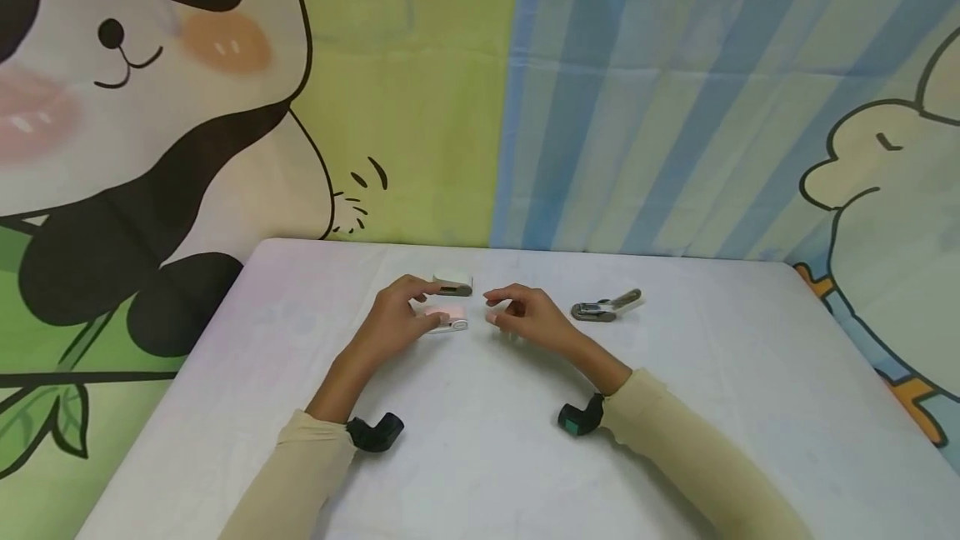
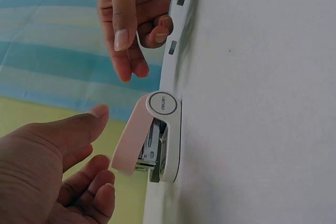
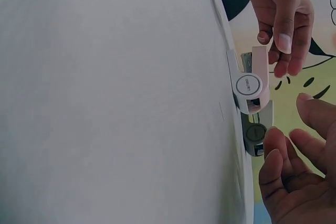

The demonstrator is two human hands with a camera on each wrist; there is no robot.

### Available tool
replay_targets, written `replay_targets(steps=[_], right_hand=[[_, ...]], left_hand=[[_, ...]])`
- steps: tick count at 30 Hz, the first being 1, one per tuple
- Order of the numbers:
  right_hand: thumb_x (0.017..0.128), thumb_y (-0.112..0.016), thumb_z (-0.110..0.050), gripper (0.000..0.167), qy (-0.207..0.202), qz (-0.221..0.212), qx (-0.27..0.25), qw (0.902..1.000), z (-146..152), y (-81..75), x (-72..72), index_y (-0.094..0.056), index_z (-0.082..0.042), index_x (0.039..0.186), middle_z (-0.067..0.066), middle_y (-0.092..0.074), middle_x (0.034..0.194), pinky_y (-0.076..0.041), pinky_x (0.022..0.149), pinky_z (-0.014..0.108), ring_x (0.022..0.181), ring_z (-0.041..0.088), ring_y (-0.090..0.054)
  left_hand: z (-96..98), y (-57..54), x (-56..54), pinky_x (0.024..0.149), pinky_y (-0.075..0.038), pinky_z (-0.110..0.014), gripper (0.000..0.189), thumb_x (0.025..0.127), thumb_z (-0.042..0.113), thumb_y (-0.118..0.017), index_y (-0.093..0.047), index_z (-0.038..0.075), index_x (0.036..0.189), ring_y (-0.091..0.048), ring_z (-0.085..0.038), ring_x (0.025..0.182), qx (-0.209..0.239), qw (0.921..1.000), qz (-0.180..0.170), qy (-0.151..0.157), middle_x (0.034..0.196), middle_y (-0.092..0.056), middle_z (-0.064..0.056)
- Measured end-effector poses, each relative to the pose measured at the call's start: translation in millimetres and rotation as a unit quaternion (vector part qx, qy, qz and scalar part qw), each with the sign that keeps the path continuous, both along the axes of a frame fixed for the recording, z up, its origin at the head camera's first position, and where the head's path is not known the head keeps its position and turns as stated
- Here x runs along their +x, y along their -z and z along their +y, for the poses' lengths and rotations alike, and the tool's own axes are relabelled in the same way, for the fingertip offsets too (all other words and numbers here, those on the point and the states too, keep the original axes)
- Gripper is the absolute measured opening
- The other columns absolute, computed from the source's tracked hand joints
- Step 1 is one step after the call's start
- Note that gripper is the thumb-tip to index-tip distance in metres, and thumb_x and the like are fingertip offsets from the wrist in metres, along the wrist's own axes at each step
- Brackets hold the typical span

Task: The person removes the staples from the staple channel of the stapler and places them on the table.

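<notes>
A pink and white stapler (image 1: 447, 322) stands on the white table. My left hand (image 1: 397, 317) is beside it, fingers loosely bent; in the left wrist view a gap shows between that hand (image 2: 58, 163) and the stapler (image 2: 130, 137). Just behind is a grey and white stapler (image 1: 453, 285), partly covered by the pink one in the right wrist view, where its round end (image 3: 256, 132) shows. My right hand (image 1: 531, 317) hovers to the right of both staplers, thumb and fingers apart, holding nothing.
A third stapler (image 1: 606, 307), grey, lies farther right with its arm raised at an angle. The white tabletop (image 1: 465, 457) ends at a backdrop cloth (image 1: 420, 107) printed with cartoon animals. Each wrist carries a small black camera (image 1: 375, 433).
</notes>
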State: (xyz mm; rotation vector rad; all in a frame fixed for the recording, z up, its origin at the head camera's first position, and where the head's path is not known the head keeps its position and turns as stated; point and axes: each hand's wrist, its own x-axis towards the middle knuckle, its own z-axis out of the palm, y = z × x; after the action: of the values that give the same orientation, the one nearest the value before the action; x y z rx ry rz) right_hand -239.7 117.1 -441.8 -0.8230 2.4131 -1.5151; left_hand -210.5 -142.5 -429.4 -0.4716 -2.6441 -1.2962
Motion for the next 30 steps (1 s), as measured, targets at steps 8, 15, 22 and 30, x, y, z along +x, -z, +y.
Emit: replay_targets(steps=[8,15,22,30], right_hand=[[0.092,-0.068,-0.014,0.042,-0.031,-0.033,0.032,0.9985,-25.7,3.9,-5.6,-0.059,-0.003,0.131,0.013,-0.064,0.113,-0.044,0.055,0.025,0.062,0.013,-0.053],[0.091,-0.069,-0.011,0.042,-0.036,-0.035,0.046,0.9977,-36.8,6.3,-3.7,-0.058,-0.003,0.131,0.009,-0.065,0.096,-0.039,0.053,0.025,0.054,0.011,-0.046],[0.088,-0.071,-0.007,0.034,-0.041,-0.001,0.076,0.9963,-41.2,2.6,-2.8,-0.066,-0.005,0.122,0.007,-0.060,0.093,-0.037,0.052,0.024,0.052,0.008,-0.042],[0.090,-0.071,-0.008,0.025,-0.052,0.033,0.110,0.9920,-42.6,6.8,-3.5,-0.068,-0.010,0.114,0.000,-0.057,0.091,-0.040,0.057,0.026,0.057,0.010,-0.044]], left_hand=[[-6.5,8.4,3.6,0.079,-0.048,-0.040,0.047,0.079,0.013,-0.081,-0.065,0.001,0.122,-0.059,-0.023,0.096,-0.014,0.9972,-0.070,-0.021,0.108,-0.065,-0.009],[3.8,17.8,-0.5,0.078,-0.047,-0.037,0.044,0.081,0.004,-0.078,-0.064,-0.002,0.122,-0.055,-0.020,0.088,-0.022,0.9957,-0.090,0.005,0.107,-0.063,-0.011],[5.4,20.0,-0.8,0.074,-0.047,-0.035,0.033,0.079,-0.002,-0.077,-0.068,-0.001,0.111,-0.055,-0.020,0.082,-0.019,0.9973,-0.071,0.005,0.098,-0.065,-0.009],[5.2,20.2,-0.4,0.067,-0.043,-0.032,0.028,0.079,-0.002,-0.077,-0.069,0.000,0.105,-0.051,-0.018,0.075,-0.024,0.9953,-0.092,0.017,0.086,-0.060,-0.004]])
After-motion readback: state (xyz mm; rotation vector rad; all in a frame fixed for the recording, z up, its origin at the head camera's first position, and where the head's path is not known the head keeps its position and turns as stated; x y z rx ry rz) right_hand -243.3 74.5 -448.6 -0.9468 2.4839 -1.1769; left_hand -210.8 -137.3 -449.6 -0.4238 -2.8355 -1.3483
